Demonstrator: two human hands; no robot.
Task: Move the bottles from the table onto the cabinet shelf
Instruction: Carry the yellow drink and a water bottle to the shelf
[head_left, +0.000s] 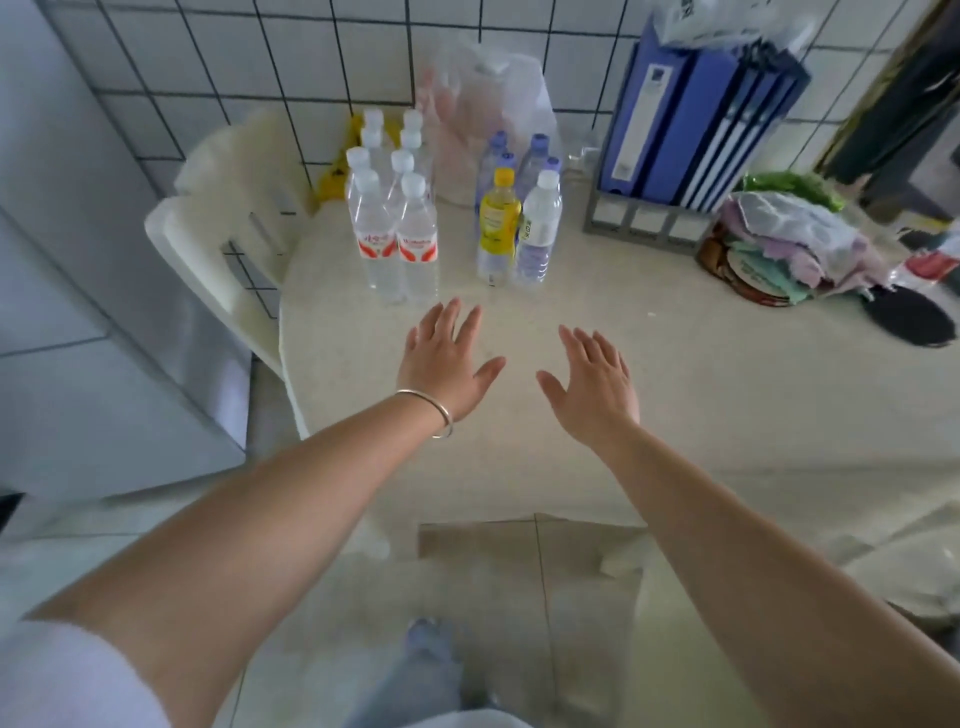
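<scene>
1. Reaching stage: left hand (444, 364) and right hand (592, 384) over round cream table (675, 415), fingers spread, holding nothing.
2. Clear plastic red-labelled bottles (397, 244) upright just beyond; next, probably grasping one.

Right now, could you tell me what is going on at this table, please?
A person is reaching both hands out over the table, palms down and fingers spread. The left hand and right hand hold nothing. Ahead stand red-labelled water bottles and, to their right, a yellow-capped bottle among clear ones. All the bottles in view are on the table; none is picked up yet.
</scene>
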